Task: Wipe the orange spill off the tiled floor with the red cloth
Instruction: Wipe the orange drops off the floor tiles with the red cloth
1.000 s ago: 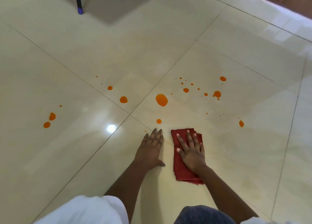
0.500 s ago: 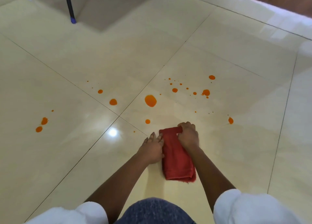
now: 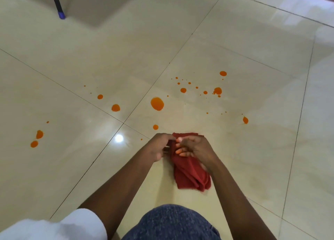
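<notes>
Nearest the camera, a knee (image 3: 171, 223) in blue denim and a white sleeve (image 3: 72, 225) fill the bottom edge. Two bare forearms reach out from there to the cloth (image 3: 191, 174), a red bunch lying on the floor (image 3: 253, 158) with its near end spread flat and its far end gathered up. Both hands meet at that far end. The left hand (image 3: 159, 146) grasps the cloth's left edge with curled fingers. The right hand (image 3: 196, 146) clenches the fabric from the right, its fingers (image 3: 179, 151) curled in (the tips show pale against the red). Just beyond the left hand sits a small orange drop (image 3: 155, 127), apart from the cloth. Farther out, the spill (image 3: 157, 103) spreads as scattered drops over several tiles. The largest is near the grout crossing, with smaller ones out to the left and right. At the far left, a dark leg (image 3: 55, 1) with a blue foot stands on the floor.
</notes>
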### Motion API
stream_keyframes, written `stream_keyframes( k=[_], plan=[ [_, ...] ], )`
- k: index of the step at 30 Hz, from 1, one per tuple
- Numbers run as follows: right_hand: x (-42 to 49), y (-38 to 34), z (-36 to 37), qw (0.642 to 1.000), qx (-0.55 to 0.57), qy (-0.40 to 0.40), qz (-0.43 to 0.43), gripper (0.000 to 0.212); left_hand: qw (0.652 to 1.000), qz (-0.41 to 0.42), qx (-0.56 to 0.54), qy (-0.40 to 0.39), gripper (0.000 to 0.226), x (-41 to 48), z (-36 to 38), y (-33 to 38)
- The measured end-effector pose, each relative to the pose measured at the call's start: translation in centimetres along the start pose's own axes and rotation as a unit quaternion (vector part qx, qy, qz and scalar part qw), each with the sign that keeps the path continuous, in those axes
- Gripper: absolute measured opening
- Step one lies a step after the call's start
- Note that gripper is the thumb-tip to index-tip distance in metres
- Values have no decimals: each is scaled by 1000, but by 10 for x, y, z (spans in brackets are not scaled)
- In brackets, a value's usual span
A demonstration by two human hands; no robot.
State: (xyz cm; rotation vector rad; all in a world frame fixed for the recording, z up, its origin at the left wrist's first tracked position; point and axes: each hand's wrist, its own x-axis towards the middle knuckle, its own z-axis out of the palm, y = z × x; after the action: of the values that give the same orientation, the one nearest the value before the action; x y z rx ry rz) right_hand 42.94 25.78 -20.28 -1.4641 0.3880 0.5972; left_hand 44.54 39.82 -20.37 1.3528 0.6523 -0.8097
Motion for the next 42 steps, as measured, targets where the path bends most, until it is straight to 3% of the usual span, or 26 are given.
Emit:
stream_keyframes(
  k=[4,6,9,12,17,19,21,24,26,29,30,31,34,37,40,42],
  plan=[
    [7,-1,-24,991,-101,91,12,13,997,34,-65,-19,20,-7,-8,1],
    [7,-4,-31,988,-131,73,24,21,989,26,-132,-64,22,-14,-10,2],
    [5,-9,-47,990,-129,52,33,41,967,30,-208,-142,6,-22,-10,8],
    [-5,-8,-61,998,31,-7,57,46,937,63,-269,-215,33,-32,-8,25],
    [-19,-14,-56,943,310,-119,23,61,915,132,-302,-235,31,-55,0,57],
    [-20,-25,-61,932,343,-112,-16,67,910,146,-323,-217,4,-55,-11,67],
    [-20,-38,-71,940,326,-90,-42,70,935,137,-267,-188,6,-50,-24,74],
    [-19,-57,-84,958,267,-89,-58,64,976,119,-124,-131,29,-42,-39,74],
    [-21,-74,-91,970,206,-109,-64,65,981,105,-71,-146,12,-41,-43,74],
    [-22,-103,-94,983,94,-142,-63,50,975,27,4,-220,64,-37,-43,77],
    [-21,-111,-94,986,59,-147,-58,42,971,10,40,-235,69,-37,-38,79],
    [-19,-118,-95,987,35,-147,-52,36,966,11,68,-249,61,-39,-30,82],
    [-11,-121,-104,990,74,-116,-25,22,969,79,50,-227,7,-44,-3,87],
    [-3,-91,-122,967,231,-105,17,32,961,121,-93,-232,18,-44,12,89],
    [2,-50,-122,949,305,-67,33,60,956,133,-126,-230,16,-47,24,88],
    [2,-31,-110,939,338,-61,32,60,952,134,-153,-227,7,-52,32,88]
  ],
)
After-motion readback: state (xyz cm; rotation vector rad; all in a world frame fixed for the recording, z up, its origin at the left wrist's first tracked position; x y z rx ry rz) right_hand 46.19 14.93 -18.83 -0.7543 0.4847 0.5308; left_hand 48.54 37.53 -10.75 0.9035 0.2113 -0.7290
